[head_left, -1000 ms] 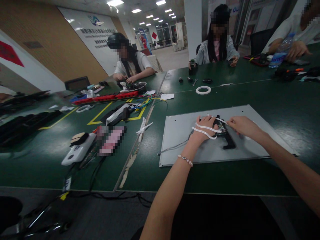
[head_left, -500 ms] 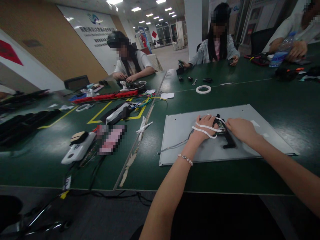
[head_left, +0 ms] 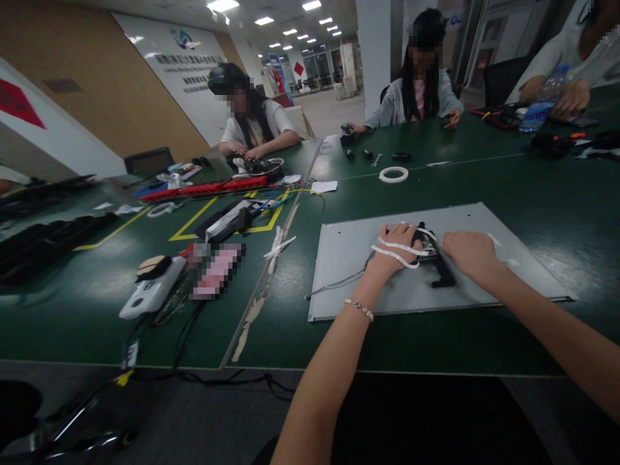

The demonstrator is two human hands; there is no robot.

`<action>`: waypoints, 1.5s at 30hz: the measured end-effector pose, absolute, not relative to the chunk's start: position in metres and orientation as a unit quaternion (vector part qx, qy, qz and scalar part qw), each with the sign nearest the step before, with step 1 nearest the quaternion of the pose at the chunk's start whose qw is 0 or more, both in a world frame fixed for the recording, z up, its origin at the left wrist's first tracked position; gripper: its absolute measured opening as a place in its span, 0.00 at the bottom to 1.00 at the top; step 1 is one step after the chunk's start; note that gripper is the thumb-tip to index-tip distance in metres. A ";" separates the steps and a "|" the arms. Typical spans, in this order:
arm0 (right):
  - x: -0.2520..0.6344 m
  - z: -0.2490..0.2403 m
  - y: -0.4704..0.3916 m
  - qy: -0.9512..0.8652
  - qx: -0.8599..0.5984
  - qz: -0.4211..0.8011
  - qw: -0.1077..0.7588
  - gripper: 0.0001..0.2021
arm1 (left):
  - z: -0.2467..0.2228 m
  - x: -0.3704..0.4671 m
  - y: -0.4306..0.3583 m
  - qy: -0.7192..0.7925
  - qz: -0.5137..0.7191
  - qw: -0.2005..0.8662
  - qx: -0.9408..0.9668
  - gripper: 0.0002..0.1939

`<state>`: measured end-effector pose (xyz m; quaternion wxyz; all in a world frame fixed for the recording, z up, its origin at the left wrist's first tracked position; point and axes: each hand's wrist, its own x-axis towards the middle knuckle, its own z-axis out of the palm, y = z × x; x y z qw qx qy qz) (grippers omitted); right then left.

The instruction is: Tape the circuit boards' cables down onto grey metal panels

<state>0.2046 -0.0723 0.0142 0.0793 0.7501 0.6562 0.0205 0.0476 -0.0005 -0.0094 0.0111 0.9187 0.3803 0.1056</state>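
Note:
A black device with an exposed circuit board (head_left: 428, 248) lies on a light grey board (head_left: 349, 258). My left hand (head_left: 396, 247) rests over the device's left side, fingers around it and pressing it. A white strip (head_left: 394, 256) loops across the back of that hand and over to the device. Just right of the device, my right hand (head_left: 467, 250) is closed in a pinch near the end of the strip; what it holds is too small to make out. A black bracket-like part (head_left: 443, 274) sticks out toward me. A thin grey cable (head_left: 339, 282) runs left from under my left wrist.
A white tape ring (head_left: 394, 174) and a small wrench (head_left: 376, 159) lie beyond the board. To the left are a pink-screened phone (head_left: 217, 271), a white device (head_left: 152, 290) and a red power strip (head_left: 208, 188). People sit across the table; a water bottle (head_left: 545, 100) stands at the far right.
My right hand has moved slightly to the right, away from the device. My left hand has stayed in place on it.

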 end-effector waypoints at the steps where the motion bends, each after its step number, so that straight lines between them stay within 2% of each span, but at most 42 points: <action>1: 0.205 0.015 -0.073 0.656 0.750 0.017 0.080 0.17 | -0.010 0.047 0.000 0.380 0.106 0.011 0.919 0.21; 8: 0.217 0.015 -0.071 0.650 0.756 -0.011 0.073 0.15 | -0.013 0.047 0.000 0.387 0.122 0.012 0.914 0.21; 13: 0.225 0.013 -0.070 0.641 0.767 -0.007 0.024 0.16 | -0.014 0.047 0.001 0.381 0.129 0.008 0.916 0.21; 16: 0.226 0.015 -0.069 0.640 0.767 0.006 -0.034 0.17 | -0.015 0.047 0.002 0.379 0.124 0.000 0.917 0.21; 20: 0.221 0.018 -0.065 0.685 0.711 0.005 -0.161 0.15 | -0.014 0.047 0.001 0.379 0.110 -0.005 0.919 0.21; 23: 0.212 0.017 -0.064 0.729 0.635 -0.028 -0.253 0.12 | -0.012 0.046 0.000 0.377 0.109 0.000 0.920 0.21; 26: 0.201 0.013 -0.065 0.750 0.583 -0.066 -0.305 0.11 | -0.012 0.045 0.000 0.377 0.113 0.002 0.919 0.21; 33: 0.189 0.013 -0.069 0.747 0.579 -0.114 -0.306 0.13 | -0.009 0.043 0.000 0.369 0.101 0.016 0.924 0.22; 45: 0.190 0.008 -0.069 0.734 0.547 -0.194 -0.353 0.09 | -0.010 0.044 -0.001 0.371 0.094 0.004 0.924 0.23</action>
